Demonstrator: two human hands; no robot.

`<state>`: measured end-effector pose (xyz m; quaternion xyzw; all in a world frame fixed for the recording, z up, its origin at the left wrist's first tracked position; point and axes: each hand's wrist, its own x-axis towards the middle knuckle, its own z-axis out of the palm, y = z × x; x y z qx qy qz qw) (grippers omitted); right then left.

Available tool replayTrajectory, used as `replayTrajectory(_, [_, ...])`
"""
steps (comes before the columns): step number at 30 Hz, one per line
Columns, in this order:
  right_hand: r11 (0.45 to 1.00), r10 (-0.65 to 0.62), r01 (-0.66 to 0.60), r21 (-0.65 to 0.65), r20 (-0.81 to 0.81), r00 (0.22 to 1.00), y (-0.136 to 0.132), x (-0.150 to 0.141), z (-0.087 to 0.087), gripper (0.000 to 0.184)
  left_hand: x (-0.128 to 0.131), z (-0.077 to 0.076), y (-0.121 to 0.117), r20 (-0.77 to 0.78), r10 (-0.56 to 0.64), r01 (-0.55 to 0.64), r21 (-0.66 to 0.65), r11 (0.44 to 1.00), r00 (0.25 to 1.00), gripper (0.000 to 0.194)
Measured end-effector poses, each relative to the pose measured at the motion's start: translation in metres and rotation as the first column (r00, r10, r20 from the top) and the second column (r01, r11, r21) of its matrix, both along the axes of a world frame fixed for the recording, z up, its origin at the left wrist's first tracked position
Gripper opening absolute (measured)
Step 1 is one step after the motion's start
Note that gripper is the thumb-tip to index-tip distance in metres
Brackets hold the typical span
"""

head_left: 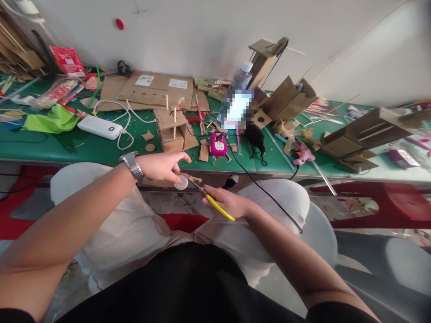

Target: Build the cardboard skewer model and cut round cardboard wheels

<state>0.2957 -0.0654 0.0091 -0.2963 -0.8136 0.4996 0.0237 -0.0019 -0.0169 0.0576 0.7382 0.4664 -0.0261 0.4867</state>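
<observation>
My left hand (162,168), wearing a metal watch, is pinched around a small round whitish disc (181,183) in front of the table edge. My right hand (226,200) grips yellow-handled pliers (218,207). Their thin metal jaws point up and left, and the tip reaches close to the disc; whether it touches I cannot tell. A strip of torn cardboard (194,177) shows just behind the jaws. Beyond my hands, a cardboard box structure (171,128) with upright wooden sticks stands on the green table (101,152).
A white power bank (100,127) with a cable lies at left. A magenta socket block (218,144) sits near the front edge, its black cord crossing my right leg. A pink glue gun (303,154), a plastic bottle (240,78) and cardboard models (367,137) stand at right.
</observation>
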Motion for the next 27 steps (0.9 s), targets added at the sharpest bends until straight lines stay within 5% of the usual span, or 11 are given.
replayTrajectory(27, [0.967,-0.138,0.125,-0.224,-0.043,0.989,-0.012,-0.011,-0.009,0.047,-0.011,-0.028,0.005,0.031,-0.035,0.038,-0.076,0.996,0.999,0.088])
